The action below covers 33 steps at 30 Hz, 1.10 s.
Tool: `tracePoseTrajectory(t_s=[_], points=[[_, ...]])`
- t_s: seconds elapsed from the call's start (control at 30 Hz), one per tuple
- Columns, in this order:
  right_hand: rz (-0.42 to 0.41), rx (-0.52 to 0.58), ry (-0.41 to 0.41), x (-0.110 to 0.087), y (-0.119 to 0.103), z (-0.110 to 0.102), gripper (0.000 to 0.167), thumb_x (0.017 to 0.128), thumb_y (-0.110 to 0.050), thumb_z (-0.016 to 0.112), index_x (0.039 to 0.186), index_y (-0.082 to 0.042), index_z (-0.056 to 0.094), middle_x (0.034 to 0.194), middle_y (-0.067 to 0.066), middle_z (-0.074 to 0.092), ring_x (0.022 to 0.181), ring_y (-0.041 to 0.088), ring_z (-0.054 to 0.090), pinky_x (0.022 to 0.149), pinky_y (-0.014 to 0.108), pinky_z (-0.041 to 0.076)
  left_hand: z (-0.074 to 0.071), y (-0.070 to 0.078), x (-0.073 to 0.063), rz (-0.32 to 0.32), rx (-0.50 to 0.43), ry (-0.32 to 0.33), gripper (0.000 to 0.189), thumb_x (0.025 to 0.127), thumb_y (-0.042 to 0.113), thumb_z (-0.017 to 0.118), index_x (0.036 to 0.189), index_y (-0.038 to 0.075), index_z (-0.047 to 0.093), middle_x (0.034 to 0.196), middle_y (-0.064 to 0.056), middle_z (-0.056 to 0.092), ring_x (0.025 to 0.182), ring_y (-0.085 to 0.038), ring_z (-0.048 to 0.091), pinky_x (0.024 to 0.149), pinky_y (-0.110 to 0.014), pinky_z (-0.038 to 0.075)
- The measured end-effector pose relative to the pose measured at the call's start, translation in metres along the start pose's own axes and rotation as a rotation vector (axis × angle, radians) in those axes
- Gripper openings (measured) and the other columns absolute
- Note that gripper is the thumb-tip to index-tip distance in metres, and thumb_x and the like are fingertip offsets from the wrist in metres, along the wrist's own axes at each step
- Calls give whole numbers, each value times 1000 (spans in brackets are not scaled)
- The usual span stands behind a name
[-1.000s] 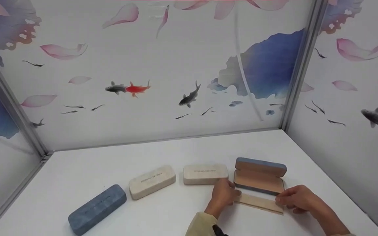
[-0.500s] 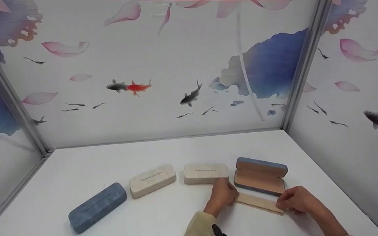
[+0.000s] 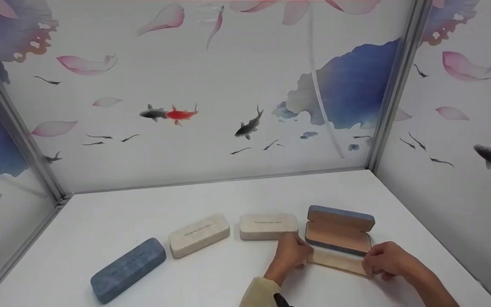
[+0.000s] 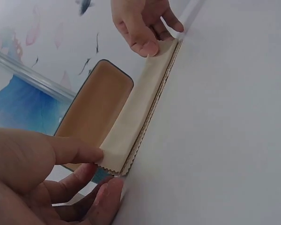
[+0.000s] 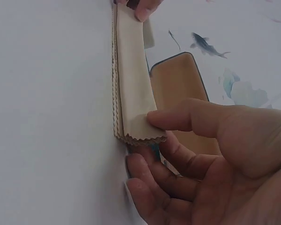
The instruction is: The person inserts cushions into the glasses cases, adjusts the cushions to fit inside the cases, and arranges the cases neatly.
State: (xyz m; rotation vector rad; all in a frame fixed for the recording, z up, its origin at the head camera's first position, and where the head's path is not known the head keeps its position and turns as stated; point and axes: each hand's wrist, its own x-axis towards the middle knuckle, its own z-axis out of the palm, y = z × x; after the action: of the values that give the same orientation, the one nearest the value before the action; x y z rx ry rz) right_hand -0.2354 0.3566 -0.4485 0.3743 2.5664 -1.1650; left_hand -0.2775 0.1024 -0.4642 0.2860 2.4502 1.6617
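Note:
A folded beige cleaning cloth (image 3: 338,262) with zigzag-cut edges stretches in a narrow strip between my two hands, close over the table. My left hand (image 3: 290,253) pinches its left end, thumb and fingers on opposite faces, as the left wrist view of the cloth (image 4: 138,105) shows. At the other end, my right hand (image 3: 388,259) pinches the cloth (image 5: 135,75) the same way, its remaining fingers curled beneath. Just behind the cloth stands an opened blue glasses case (image 3: 340,235), lid raised, with a tan lining and nothing visible inside.
Left of the opened case lies a closed cream glasses case (image 3: 269,227), partly overlapped by my left hand. Another cream case (image 3: 199,236) and a closed blue case (image 3: 128,270) continue the row leftward on the white table (image 3: 194,285). Printed panels (image 3: 211,76) wall the table.
My right hand has shifted slightly right and covers more of the cloth's right end. The cloth's front edge sits a little higher in the head view. The cases have stayed put.

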Motion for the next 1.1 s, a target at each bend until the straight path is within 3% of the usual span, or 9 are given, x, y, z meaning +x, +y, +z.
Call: tracePoseTrajectory(t_s=[0.17, 0.27, 0.4, 0.5, 0.7, 1.1], points=[[-14, 55, 20, -2, -2, 2, 6, 84, -12, 64, 87, -6, 66, 73, 0, 63, 70, 13, 60, 62, 26, 53, 0, 0, 1, -96, -39, 9, 10, 89, 5, 68, 79, 5, 67, 71, 2, 56, 63, -10, 57, 55, -23, 53], [-53, 98, 31, -2, -2, 2, 10, 88, -14, 64, 89, -5, 65, 78, 0, 65, 73, 13, 62, 65, 28, 57, 0, 0, 4, -155, -135, 10, 6, 91, 8, 67, 88, 3, 70, 79, -1, 62, 69, -11, 63, 60, -25, 57], [-115, 164, 41, -2, -2, -3, 19, 93, -19, 65, 98, -1, 65, 85, 0, 67, 79, 13, 64, 72, 33, 60, 0, -1, 8, -177, -317, -4, 10, 91, 6, 66, 99, 0, 69, 88, -5, 66, 73, -12, 69, 68, -29, 62], [-145, 196, 39, -3, -3, -7, 28, 94, -22, 67, 107, 3, 65, 89, 1, 68, 83, 13, 66, 75, 35, 61, 0, -2, 11, -168, -390, 10, 15, 90, 4, 68, 104, -3, 69, 90, -8, 69, 72, -12, 68, 70, -31, 62], [-162, 202, 64, -3, -7, -11, 38, 94, -26, 69, 115, 6, 65, 91, 2, 70, 84, 14, 68, 77, 36, 62, -3, 7, 17, -146, -379, 69, 20, 89, 1, 71, 108, -5, 72, 93, -10, 74, 73, -12, 70, 70, -29, 62], [-126, 269, 90, 3, -12, -15, 38, 93, -24, 72, 113, 9, 66, 89, 1, 71, 82, 12, 68, 76, 32, 62, -6, 26, 32, -158, -298, 157, 13, 85, -5, 72, 95, 0, 77, 94, -8, 74, 73, -13, 70, 67, -27, 61]])
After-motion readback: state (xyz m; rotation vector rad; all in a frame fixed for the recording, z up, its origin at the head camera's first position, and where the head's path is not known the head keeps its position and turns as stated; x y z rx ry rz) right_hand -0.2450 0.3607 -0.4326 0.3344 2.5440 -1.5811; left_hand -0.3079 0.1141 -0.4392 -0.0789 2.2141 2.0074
